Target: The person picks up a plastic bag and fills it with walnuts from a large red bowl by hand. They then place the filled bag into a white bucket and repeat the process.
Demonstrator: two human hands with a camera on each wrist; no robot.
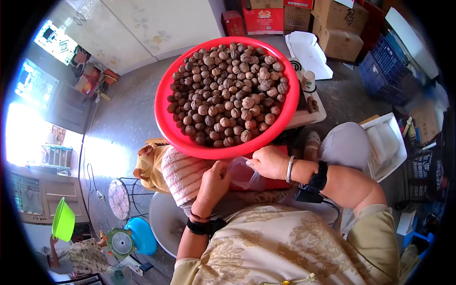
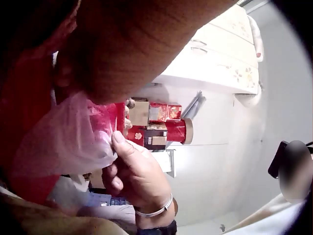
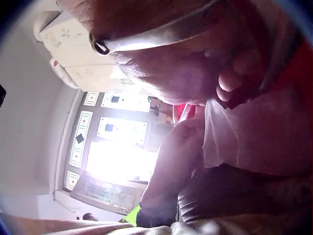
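A clear plastic bag is stretched between both hands, just below the near rim of a red basin heaped with walnuts. My left hand grips the bag's left edge with curled fingers. On the other side my right hand pinches the bag's rim between thumb and fingers. The left wrist view shows the thin film of the bag hanging from the right hand's fingertips. In the right wrist view the bag runs below the right hand, its folds gathered at the fingers.
A striped towel lies by the basin's near left side. White foam trays, cartons and blue crates stand to the right. At lower left are a stool, a blue basin and another person holding a green basin.
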